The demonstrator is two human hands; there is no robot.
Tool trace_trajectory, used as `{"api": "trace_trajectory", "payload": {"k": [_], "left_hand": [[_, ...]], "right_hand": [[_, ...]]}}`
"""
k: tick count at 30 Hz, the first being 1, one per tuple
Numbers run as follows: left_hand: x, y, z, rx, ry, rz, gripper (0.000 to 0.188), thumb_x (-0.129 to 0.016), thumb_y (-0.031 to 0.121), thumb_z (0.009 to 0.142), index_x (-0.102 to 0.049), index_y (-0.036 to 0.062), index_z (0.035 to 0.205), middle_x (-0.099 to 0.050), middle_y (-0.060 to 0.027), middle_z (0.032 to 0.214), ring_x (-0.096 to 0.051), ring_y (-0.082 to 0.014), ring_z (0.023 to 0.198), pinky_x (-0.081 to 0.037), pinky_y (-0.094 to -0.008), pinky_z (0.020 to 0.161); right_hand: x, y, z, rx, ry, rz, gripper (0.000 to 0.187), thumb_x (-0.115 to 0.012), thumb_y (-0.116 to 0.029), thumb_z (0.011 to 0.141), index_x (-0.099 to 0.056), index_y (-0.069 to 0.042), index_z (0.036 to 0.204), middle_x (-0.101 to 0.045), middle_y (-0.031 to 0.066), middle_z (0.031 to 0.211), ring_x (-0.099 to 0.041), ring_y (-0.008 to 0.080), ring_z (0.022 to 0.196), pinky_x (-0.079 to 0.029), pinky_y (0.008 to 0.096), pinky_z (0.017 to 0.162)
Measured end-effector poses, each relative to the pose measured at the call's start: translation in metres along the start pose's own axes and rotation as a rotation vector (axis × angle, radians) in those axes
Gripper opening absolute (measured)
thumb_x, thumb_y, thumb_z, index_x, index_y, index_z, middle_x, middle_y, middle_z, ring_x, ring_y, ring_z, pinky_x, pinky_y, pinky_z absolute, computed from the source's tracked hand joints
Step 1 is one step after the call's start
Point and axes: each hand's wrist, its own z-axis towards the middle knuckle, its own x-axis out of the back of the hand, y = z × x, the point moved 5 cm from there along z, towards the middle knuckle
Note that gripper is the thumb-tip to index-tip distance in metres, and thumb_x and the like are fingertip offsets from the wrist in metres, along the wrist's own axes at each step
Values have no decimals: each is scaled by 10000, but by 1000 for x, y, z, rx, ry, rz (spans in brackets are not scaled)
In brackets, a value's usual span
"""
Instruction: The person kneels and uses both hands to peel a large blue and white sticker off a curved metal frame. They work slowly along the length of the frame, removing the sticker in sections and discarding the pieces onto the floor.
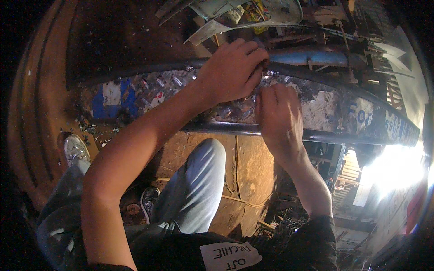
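Note:
A long, narrow panel [323, 104] with worn white and blue printed patches and shiny raised tread marks lies across in front of me. Dark rounded edging [226, 128] runs along its near side. My left hand [235, 70] reaches over the panel to its far edge, fingers curled and closed; what they grip is hidden. Just right of it, my right hand [281, 113] bears on the panel's middle with bent fingers pressed together. Anything pinched there is too small or covered to make out.
Beyond the panel are a blue tube [307, 58] and a pale curved sheet [275, 18] among scrap. Brown wooden flooring [248, 167] with a cable lies below, near my knee [205, 167]. Dark debris [289, 226] is heaped at lower right, and a bright light [393, 174] glares.

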Motion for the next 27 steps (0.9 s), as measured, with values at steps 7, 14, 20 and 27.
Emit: {"api": "trace_trajectory", "payload": {"k": [7, 14, 20, 27], "left_hand": [[1, 0, 0, 9, -4, -6, 163, -600, 184, 805, -589, 93, 939, -588, -102, 920, -575, -310, 888, -477, -444, 761], [2, 3, -1, -15, 28, 4, 160, -600, 186, 795, -592, 97, 926, -586, -101, 910, -573, -310, 896, -476, -446, 760], [2, 4, -1, -15, 32, -3, 195, -613, 172, 799, -594, 82, 972, -581, -125, 926, -572, -335, 904, -479, -453, 768], [0, 1, -1, 14, 10, -38, 189, -610, 159, 809, -596, 80, 980, -585, -133, 931, -573, -341, 904, -484, -455, 775]], "right_hand": [[-3, 2, 1, -34, -97, 9, 135, -548, -117, 781, -541, -30, 884, -539, 134, 916, -555, 316, 901, -474, 457, 754], [13, 21, 2, 34, -90, 332, 213, -595, -18, 792, -580, -6, 1004, -564, 165, 954, -555, 368, 922, -471, 460, 784], [14, 15, -7, -24, 61, 328, 223, -705, -35, 775, -647, -21, 989, -590, 131, 923, -585, 328, 850, -496, 403, 749], [1, 0, -7, -39, 75, 101, 159, -632, -64, 742, -577, -45, 890, -536, 106, 865, -557, 289, 814, -487, 410, 704]]}}
